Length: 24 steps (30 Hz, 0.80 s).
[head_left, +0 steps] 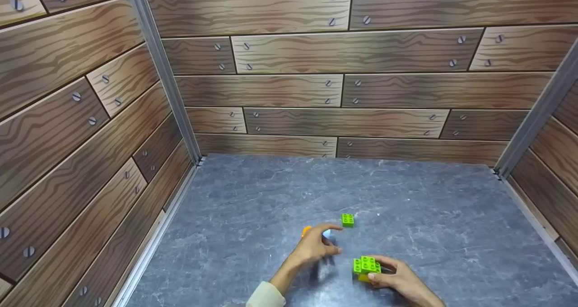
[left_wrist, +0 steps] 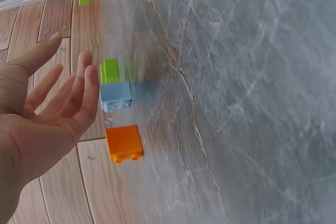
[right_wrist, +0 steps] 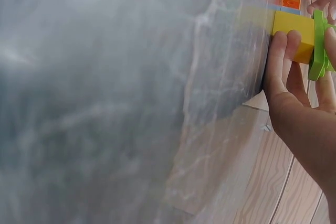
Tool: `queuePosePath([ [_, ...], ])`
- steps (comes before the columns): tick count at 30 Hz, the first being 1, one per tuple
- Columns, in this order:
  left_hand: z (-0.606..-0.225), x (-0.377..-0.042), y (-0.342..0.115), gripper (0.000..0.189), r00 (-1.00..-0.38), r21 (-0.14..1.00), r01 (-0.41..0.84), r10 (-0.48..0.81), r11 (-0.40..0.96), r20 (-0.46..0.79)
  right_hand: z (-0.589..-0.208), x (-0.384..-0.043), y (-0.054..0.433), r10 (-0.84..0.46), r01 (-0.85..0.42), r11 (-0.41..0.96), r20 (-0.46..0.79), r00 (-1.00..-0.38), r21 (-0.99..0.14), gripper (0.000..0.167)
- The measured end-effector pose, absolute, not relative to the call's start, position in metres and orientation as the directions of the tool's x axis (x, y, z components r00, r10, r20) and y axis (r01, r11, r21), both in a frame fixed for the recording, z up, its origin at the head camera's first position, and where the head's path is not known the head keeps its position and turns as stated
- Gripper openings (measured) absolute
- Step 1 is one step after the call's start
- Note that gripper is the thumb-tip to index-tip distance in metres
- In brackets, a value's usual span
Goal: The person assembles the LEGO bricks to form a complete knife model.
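Note:
My right hand (head_left: 399,277) grips a small stack of toy building bricks at its right side, thumb in front. The stack has a yellow brick (right_wrist: 296,30) at the bottom and green bricks (head_left: 368,262) on top. To the left, my left hand (head_left: 314,248) hovers with fingers apart and nothing between them. A light blue brick (left_wrist: 115,94) and an orange brick (left_wrist: 124,142) lie on the table beyond it; in the head view this hand partly covers both. A loose green brick (head_left: 347,220) sits just past its fingertips.
The grey marbled tabletop (head_left: 253,198) stretches around the bricks. Wood-patterned panels (head_left: 289,90) stand at the back and both sides, joined by metal corner posts (head_left: 165,67).

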<state>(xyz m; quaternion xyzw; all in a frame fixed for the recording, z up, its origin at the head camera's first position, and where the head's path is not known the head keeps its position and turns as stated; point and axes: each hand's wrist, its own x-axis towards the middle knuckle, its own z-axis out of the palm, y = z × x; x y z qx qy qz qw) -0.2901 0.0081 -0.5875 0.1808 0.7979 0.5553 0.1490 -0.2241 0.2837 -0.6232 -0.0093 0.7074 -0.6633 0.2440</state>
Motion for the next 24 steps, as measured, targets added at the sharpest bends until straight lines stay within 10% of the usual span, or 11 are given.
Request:
queuePosePath([
  [24,-0.604,-0.295,-0.001,0.057,-0.907,0.933,0.223,0.41,0.282,0.092,-0.623,-0.223,0.283,-0.333,0.307,0.127,-0.332,-0.882,-0.943,0.067],
])
